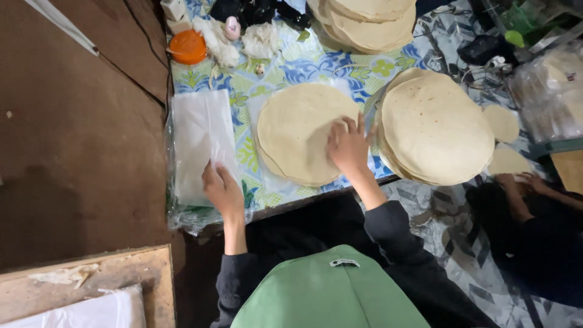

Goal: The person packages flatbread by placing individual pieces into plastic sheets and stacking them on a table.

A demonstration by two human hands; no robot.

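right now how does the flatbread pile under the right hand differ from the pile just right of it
The middle pile looks low, only a few breads; the right pile is visibly thicker. The right hand rests on the middle pile; nothing touches the right pile. The middle pile lies on clear plastic. Both are round, pale flatbreads on the patterned cloth.
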